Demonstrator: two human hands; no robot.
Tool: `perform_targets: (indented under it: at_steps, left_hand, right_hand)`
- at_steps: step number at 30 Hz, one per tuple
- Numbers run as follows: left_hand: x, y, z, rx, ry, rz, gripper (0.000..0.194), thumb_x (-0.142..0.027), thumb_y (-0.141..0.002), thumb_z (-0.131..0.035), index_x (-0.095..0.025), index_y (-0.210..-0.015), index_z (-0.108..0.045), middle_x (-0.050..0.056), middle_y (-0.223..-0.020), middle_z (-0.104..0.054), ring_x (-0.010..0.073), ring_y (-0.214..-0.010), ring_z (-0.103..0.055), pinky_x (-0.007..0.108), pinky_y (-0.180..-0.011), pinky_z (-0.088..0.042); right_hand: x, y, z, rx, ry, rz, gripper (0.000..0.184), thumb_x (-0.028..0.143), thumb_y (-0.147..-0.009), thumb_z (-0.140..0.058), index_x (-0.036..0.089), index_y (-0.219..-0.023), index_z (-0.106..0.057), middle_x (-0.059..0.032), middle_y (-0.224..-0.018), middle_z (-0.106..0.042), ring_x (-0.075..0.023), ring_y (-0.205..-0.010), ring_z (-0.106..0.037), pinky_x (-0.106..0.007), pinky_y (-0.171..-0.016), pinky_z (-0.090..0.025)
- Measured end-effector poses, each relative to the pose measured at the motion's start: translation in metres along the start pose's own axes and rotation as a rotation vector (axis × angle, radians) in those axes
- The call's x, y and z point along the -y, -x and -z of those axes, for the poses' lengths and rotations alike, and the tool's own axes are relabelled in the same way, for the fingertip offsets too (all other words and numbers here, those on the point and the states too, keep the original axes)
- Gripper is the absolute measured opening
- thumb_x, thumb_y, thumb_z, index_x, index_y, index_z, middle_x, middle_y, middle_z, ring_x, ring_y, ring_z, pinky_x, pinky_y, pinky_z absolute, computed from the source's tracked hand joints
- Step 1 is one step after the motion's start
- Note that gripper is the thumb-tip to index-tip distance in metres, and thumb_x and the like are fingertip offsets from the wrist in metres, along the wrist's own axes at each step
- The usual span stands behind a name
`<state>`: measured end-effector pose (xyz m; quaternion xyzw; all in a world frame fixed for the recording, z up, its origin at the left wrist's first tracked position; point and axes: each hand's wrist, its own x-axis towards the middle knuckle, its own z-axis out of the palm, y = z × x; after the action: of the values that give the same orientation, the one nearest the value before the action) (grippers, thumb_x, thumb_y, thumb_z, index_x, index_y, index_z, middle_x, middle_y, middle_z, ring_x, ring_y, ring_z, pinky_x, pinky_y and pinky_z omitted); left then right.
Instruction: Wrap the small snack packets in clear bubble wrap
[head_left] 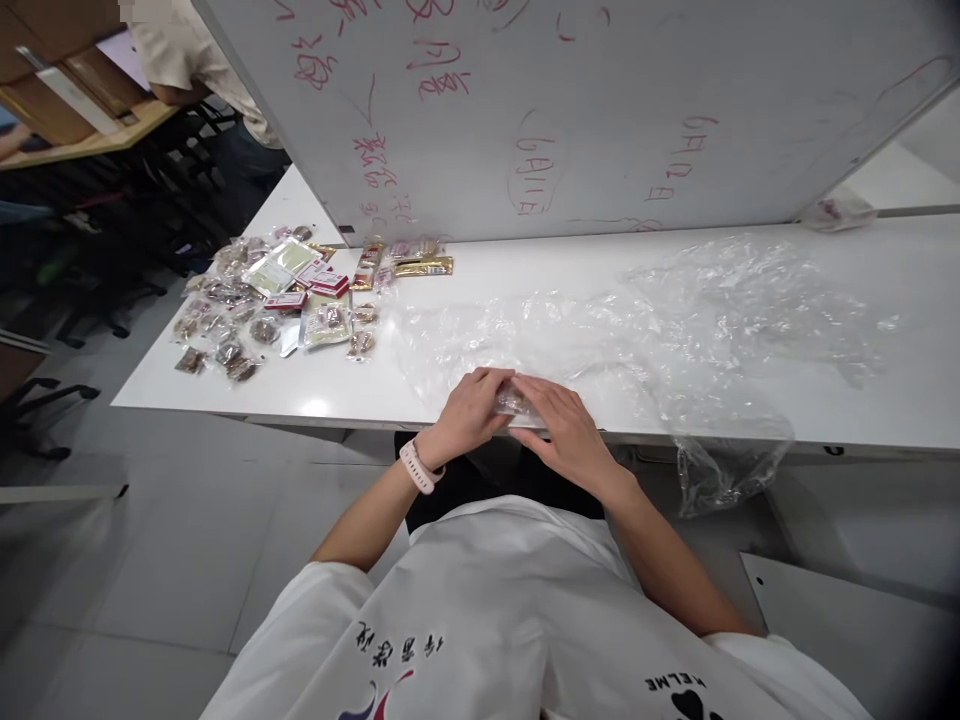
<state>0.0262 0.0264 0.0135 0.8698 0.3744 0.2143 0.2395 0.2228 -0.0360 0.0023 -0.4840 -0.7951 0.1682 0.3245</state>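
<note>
Close to the table's front edge, my left hand (472,408) and my right hand (568,425) come together around a small clear-wrapped packet (514,398) with something brownish inside. My left fingers and thumb close on its left side. The right hand's fingers reach across from the other side, and its thumb is below. Much of the packet is hidden by the hands. A long crumpled sheet of clear plastic film (600,335) lies just beyond both hands.
To the left is a pile of small packets (229,345), with red-and-white boxes (324,279) and gold sachets (424,267) nearby. A whiteboard (465,180) stands along the table's back. Film hangs over the front edge (724,470). A person (202,65) is at far left.
</note>
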Motion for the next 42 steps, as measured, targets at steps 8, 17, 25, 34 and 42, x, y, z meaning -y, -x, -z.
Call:
perform_targets:
  at_steps: [8,17,25,34,42]
  left_hand:
    - [0.006,0.008,0.041,0.108,0.042,0.162,0.014,-0.034,-0.095,-0.060,-0.022,-0.100,-0.065,0.004,-0.090,-0.072,0.0204,-0.081,-0.066,0.031,-0.071,-0.046]
    - [0.020,-0.051,0.044,0.221,-0.287,0.372,0.047,-0.055,-0.092,-0.063,-0.018,-0.118,-0.054,0.001,-0.069,-0.063,0.0204,-0.065,-0.059,0.027,-0.059,-0.030]
    - [-0.018,0.002,0.019,-0.290,-0.374,0.157,0.024,-0.033,-0.101,-0.051,-0.016,-0.113,-0.062,0.016,-0.111,-0.070,0.0298,-0.104,-0.062,0.043,-0.088,-0.043]
    - [-0.013,0.050,0.013,-0.535,1.268,0.673,0.039,-0.034,-0.086,-0.070,-0.016,-0.121,-0.066,0.012,-0.130,-0.067,0.0259,-0.125,-0.062,0.043,-0.114,-0.044]
    - [-0.010,-0.004,-0.006,-0.336,0.485,0.162,0.061,-0.041,-0.093,-0.061,-0.025,-0.148,-0.041,0.012,-0.160,-0.039,0.0290,-0.152,-0.031,0.055,-0.125,-0.022]
  right_hand:
    - [-0.023,0.003,0.009,-0.043,0.158,-0.064,0.030,0.030,-0.104,-0.041,0.021,-0.101,-0.070,-0.0053,-0.097,-0.076,-0.0207,-0.088,-0.066,-0.038,-0.082,-0.041]
    - [-0.029,-0.029,0.004,-0.244,0.402,-0.272,0.033,0.028,-0.101,-0.046,0.018,-0.125,-0.066,-0.0120,-0.114,-0.070,-0.0257,-0.097,-0.064,-0.036,-0.076,-0.047]
    - [-0.015,-0.025,-0.020,-0.014,0.279,0.038,0.046,0.040,-0.102,-0.048,0.023,-0.145,-0.053,-0.0096,-0.151,-0.051,-0.0281,-0.137,-0.046,-0.045,-0.106,-0.044]
    - [-0.017,-0.028,-0.021,-0.054,0.212,-0.024,0.041,0.036,-0.103,-0.048,0.025,-0.141,-0.057,-0.0076,-0.144,-0.059,-0.0262,-0.126,-0.056,-0.044,-0.102,-0.047]
    - [-0.024,-0.026,-0.022,-0.087,0.093,-0.045,0.043,0.033,-0.097,-0.055,0.019,-0.138,-0.055,-0.0128,-0.132,-0.065,-0.0283,-0.120,-0.060,-0.045,-0.100,-0.050]
